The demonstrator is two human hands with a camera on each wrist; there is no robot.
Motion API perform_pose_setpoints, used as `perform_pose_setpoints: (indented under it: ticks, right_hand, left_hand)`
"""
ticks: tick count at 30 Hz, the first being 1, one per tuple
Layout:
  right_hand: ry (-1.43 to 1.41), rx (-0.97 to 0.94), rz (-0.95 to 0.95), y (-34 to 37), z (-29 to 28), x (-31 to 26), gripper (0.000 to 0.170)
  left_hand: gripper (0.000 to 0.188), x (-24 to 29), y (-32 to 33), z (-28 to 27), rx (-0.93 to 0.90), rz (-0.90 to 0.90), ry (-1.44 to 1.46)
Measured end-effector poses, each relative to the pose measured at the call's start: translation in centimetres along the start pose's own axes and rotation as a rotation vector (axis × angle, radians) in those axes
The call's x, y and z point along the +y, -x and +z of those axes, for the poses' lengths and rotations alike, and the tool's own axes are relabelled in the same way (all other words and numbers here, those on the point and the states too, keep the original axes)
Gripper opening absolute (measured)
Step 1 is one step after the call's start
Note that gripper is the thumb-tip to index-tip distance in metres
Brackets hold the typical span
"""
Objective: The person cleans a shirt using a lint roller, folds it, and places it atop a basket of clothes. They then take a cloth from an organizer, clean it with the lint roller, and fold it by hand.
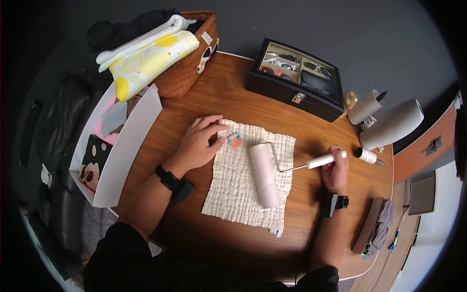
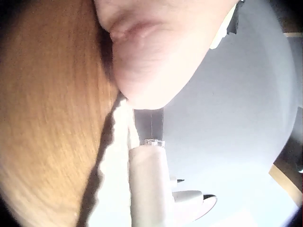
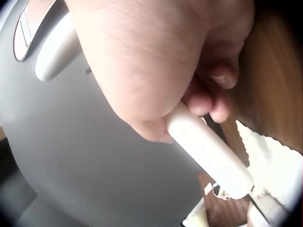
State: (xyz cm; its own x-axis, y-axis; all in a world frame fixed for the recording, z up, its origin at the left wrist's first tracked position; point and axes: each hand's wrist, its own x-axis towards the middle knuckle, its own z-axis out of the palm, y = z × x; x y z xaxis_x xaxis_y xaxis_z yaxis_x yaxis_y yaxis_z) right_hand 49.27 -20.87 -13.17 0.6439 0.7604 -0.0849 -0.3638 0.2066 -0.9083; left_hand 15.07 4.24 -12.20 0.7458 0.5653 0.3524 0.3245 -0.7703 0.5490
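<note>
A cream crinkled cloth with a paw print near its upper left corner lies flat on the wooden table. The left hand rests at that corner, its fingertips on the cloth's edge. By its white handle, the right hand grips a lint roller. The roller's pale cylinder lies over the right part of the cloth, tilted, with a thin metal rod joining it to the handle. In the left wrist view the cylinder shows close alongside the cloth, beyond the left hand.
At the left stands a white box with folded fabrics, behind it a brown woven basket heaped with cloths. A black glasses case sits at the back. A grey-white vase and a small capped tube are at the right.
</note>
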Motion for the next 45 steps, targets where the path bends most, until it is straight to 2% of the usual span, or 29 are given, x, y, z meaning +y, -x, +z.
perform_pose_setpoints:
  ticks: [2, 4, 8, 10, 11, 13, 15, 19, 21, 22, 24, 27, 29, 30, 32, 36, 38, 39, 40, 43, 45]
  right_hand:
    - [-0.089, 0.264, -0.108, -0.6, -0.4, -0.6, 0.013]
    - [-0.134, 0.325, -0.1, -0.7, -0.5, -0.9, 0.014]
    - [-0.162, 0.254, -0.1, -0.2, -0.6, -0.8, 0.02]
    - [0.108, 0.102, -0.11, -0.1, -0.6, 0.2, 0.023]
    - [0.153, 0.129, -0.091, 0.6, 1.3, 0.1, 0.025]
    - [0.183, -0.01, -0.037, 1.5, 3.2, 0.7, 0.025]
    - [0.231, -0.136, 0.051, 1.9, 3.7, 1.4, 0.023]
    - [0.363, -0.231, 0.07, 2.2, 4.7, 1.6, 0.021]
    - [0.133, -0.136, 0.111, 2.0, 4.3, 1.5, 0.018]
    - [0.136, -0.138, 0.109, 1.7, 3.7, 1.4, 0.018]
    - [-0.066, -0.04, 0.021, 0.6, 1.6, 1.1, 0.015]
    - [-0.062, 0.146, -0.104, -0.9, -1.7, 0.0, 0.011]
    - [-0.096, 0.314, -0.178, -1.1, -1.9, -0.9, 0.013]
    - [-0.107, 0.299, -0.197, -1.3, -3.0, -1.1, 0.016]
    - [-0.171, 0.384, -0.225, -1.2, -2.5, -1.5, 0.019]
    - [-0.095, 0.304, -0.167, -0.5, -2.0, -1.9, 0.022]
    - [0.057, 0.292, -0.177, -0.6, -1.7, -1.2, 0.027]
    - [0.073, 0.196, -0.185, -0.5, -1.8, -0.7, 0.028]
    - [0.066, 0.194, -0.183, -0.2, -1.0, -0.3, 0.028]
    - [0.077, -0.004, -0.042, 1.2, 1.6, 1.1, 0.022]
    - [0.132, -0.093, -0.012, 2.0, 3.6, 1.4, 0.02]
  left_hand:
    - [0.031, -0.1, 0.1, 0.0, -0.001, -0.01, 0.002]
    - [0.03, -0.3, 0.1, 0.2, 0.007, 0.007, -0.003]
    - [0.03, -0.2, 0.1, 0.2, 0.007, 0.009, -0.009]
    - [0.03, -0.2, 0.1, 0.3, 0.016, 0.011, -0.007]
    - [0.03, -0.1, 0.0, 0.3, 0.014, 0.011, -0.006]
    - [0.03, -0.1, 0.0, 0.2, 0.022, 0.016, -0.001]
    - [0.031, -0.1, 0.0, 0.2, 0.021, 0.015, 0.0]
    - [0.031, -0.2, -0.1, 0.2, 0.005, 0.002, 0.007]
    - [0.031, -0.2, 0.0, 0.2, 0.007, 0.012, -0.001]
    - [0.031, -0.2, 0.0, 0.1, 0.012, 0.022, -0.01]
    - [0.03, -0.1, 0.0, 0.0, 0.011, 0.017, -0.004]
    - [0.03, -0.2, 0.1, -0.1, 0.01, 0.013, 0.006]
    - [0.03, -0.2, 0.2, 0.0, 0.016, 0.008, 0.01]
    - [0.03, -0.3, 0.2, 0.0, 0.018, 0.011, 0.013]
    - [0.03, -0.4, 0.3, 0.1, 0.026, 0.008, 0.017]
    - [0.03, -0.7, 0.3, 0.3, 0.032, 0.021, 0.015]
    - [0.03, -0.6, 0.2, 0.3, 0.034, 0.03, 0.01]
    - [0.029, -0.5, 0.2, 0.3, 0.03, 0.017, 0.009]
    - [0.029, -0.4, 0.2, 0.2, 0.024, 0.003, 0.008]
    - [0.029, -0.6, 0.2, 0.4, 0.043, 0.036, -0.006]
    - [0.029, -0.6, 0.1, 0.5, 0.032, 0.035, 0.003]
